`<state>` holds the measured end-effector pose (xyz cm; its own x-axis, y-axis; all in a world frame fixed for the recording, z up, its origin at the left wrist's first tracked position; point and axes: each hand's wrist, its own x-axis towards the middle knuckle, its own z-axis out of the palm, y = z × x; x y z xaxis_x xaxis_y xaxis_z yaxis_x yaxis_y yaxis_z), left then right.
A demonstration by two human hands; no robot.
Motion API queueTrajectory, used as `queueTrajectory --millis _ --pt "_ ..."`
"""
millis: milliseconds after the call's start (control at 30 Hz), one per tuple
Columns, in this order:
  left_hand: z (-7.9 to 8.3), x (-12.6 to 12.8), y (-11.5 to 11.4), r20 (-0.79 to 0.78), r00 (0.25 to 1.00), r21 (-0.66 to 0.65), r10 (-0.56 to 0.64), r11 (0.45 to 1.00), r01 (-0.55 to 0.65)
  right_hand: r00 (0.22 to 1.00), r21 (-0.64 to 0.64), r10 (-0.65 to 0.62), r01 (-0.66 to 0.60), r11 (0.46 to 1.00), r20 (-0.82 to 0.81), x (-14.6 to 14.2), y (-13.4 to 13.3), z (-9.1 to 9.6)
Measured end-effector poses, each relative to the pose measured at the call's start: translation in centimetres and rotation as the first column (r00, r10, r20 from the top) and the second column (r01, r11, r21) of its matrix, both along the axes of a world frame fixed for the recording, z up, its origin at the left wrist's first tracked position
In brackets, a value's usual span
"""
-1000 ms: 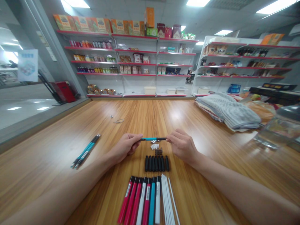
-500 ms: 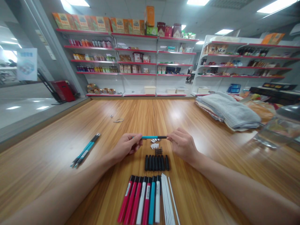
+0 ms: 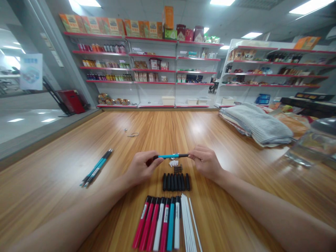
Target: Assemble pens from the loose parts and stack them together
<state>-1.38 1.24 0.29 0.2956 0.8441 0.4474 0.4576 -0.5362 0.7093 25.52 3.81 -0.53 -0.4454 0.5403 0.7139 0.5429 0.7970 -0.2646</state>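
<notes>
A teal pen (image 3: 171,156) with black ends is held level above the wooden table (image 3: 65,182) between both hands. My left hand (image 3: 141,167) pinches its left end, and my right hand (image 3: 206,162) pinches its right end. Just under the pen lie small white tips (image 3: 173,163) and small dark springs (image 3: 177,169). Nearer to me is a row of black caps (image 3: 175,182), then a row of red, white and teal pen barrels (image 3: 159,223) and several white refill tubes (image 3: 188,222).
Finished teal and black pens (image 3: 96,168) lie to the left. Folded striped cloths (image 3: 258,124) and a clear container (image 3: 312,143) stand at the right. A small ring and wire (image 3: 131,133) lie farther back. Store shelves (image 3: 157,70) line the far wall.
The pen has dipped slightly lower over the small parts. My left fingers have shifted along its left end, which now shows black beyond the teal.
</notes>
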Motion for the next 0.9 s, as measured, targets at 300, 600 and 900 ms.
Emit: queueTrajectory --millis 300,600,900 --pt "0.3 -0.2 1.0 0.435 0.899 -0.655 -0.054 0.667 0.357 0.992 0.103 -0.018 0.005 0.995 0.126 0.0 -0.3 0.3" --pt "0.0 -0.3 1.3 0.475 0.880 -0.671 -0.017 0.639 0.375 0.992 0.111 -0.027 0.013 0.994 0.126 -0.4 -0.5 0.3" --pt "-0.6 0.2 1.5 0.701 0.696 -0.550 0.154 0.737 0.392 0.988 0.104 0.008 -0.024 0.994 0.152 -0.8 -1.1 0.6"
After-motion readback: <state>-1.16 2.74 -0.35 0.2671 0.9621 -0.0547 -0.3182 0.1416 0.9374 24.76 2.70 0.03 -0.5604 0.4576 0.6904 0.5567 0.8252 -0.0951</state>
